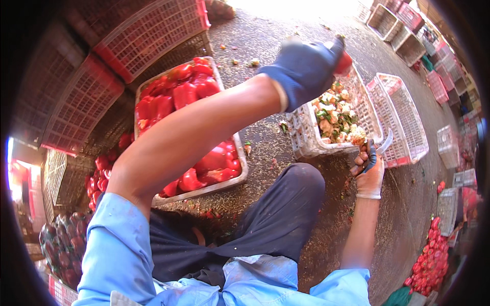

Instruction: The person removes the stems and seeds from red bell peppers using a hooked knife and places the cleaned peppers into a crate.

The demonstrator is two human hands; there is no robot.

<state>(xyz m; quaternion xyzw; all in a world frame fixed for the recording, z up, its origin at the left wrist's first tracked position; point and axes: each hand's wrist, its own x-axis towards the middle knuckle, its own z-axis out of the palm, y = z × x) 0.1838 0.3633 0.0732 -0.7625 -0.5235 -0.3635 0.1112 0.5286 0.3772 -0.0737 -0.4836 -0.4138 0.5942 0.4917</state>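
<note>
My left hand (308, 69), in a dark blue glove, is stretched across to the right above a crate of trimmings. Its fingers are closed on a red bell pepper (343, 64), mostly hidden by the glove. Lower down, at the near rim of that white plastic crate (306, 132), my right hand (369, 168) wears a pale glove with bare fingertips showing. It grips a small knife whose curved blade (386, 141) points up and right; the handle is hidden. A pepper core with seeds (357, 135) is at its fingertips. Cores and green stems (333, 114) lie inside the crate.
A crate (245, 168) heaped with cut red peppers (185, 93) stands left, under my left forearm. Stacked red crates (153, 34) rise behind it. Whole peppers (100, 179) are piled at left. Empty nested crates (411, 118) stand right. Seeds and scraps litter the floor (264, 153).
</note>
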